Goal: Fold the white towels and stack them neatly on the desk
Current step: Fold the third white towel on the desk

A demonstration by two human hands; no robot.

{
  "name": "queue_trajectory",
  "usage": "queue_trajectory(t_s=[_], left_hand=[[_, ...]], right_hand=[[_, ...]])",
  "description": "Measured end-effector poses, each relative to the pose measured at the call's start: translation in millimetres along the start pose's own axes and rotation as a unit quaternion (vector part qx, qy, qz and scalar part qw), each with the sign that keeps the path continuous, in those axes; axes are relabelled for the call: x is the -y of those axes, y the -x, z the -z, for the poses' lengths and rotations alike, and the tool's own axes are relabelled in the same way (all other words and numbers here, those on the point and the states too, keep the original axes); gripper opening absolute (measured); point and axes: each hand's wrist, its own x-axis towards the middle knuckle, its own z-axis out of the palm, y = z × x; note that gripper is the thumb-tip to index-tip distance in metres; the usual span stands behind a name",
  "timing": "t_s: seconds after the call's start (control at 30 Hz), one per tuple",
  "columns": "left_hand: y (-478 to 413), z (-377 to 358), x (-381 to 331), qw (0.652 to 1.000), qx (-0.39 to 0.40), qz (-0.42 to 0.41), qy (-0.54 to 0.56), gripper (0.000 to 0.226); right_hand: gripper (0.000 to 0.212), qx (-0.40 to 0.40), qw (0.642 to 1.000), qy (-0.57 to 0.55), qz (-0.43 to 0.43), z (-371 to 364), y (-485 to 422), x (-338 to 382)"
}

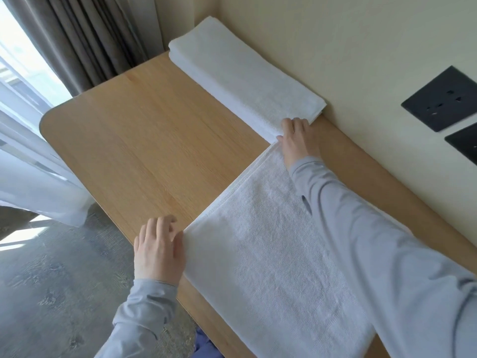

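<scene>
A white towel [268, 254] lies flat on the wooden desk [144, 140], stretching from the near edge toward the wall. My left hand [160, 250] pinches its near left corner at the desk's front edge. My right hand [299, 143] grips its far corner. Just beyond that hand lies a stack of folded white towels [240, 73], long and narrow, set along the wall. The right fingertips touch the end of the stack.
A cream wall [335, 47] borders the desk on the right, with two black socket plates [444, 99]. Grey curtains [85, 34] and a sheer white curtain [38, 182] hang past the desk's left end. Grey floor [51, 293] lies below the front edge.
</scene>
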Motion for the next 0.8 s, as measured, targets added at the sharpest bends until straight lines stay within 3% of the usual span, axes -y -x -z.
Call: queue_trajectory(t_s=[0.1,0.17,0.27,0.43,0.53,0.7,0.8], left_hand=[[15,-4,-30,0.996,-0.030,-0.072,-0.051,0.031],[24,-12,-53,0.993,0.027,-0.099,-0.060,0.044],[29,-23,-62,0.987,0.095,-0.084,-0.097,0.059],[29,-31,-53,0.985,0.104,-0.072,-0.114,0.065],[29,-34,-52,0.985,0.106,-0.066,-0.116,0.065],[28,-35,-53,0.985,0.099,-0.059,-0.127,0.066],[28,-35,-53,0.985,0.099,-0.060,-0.130,0.065]], right_hand=[[0.026,-0.095,0.989,-0.086,0.071,4,34,31],[0.030,-0.124,0.966,-0.155,0.163,1,66,56],[0.033,-0.075,0.940,-0.183,0.276,-9,114,76],[0.052,0.048,0.934,-0.128,0.330,-19,129,60],[0.058,0.085,0.944,-0.086,0.307,-22,106,29],[0.061,0.111,0.981,-0.073,0.142,-25,75,-36],[0.061,0.112,0.983,-0.074,0.124,-26,72,-40]])
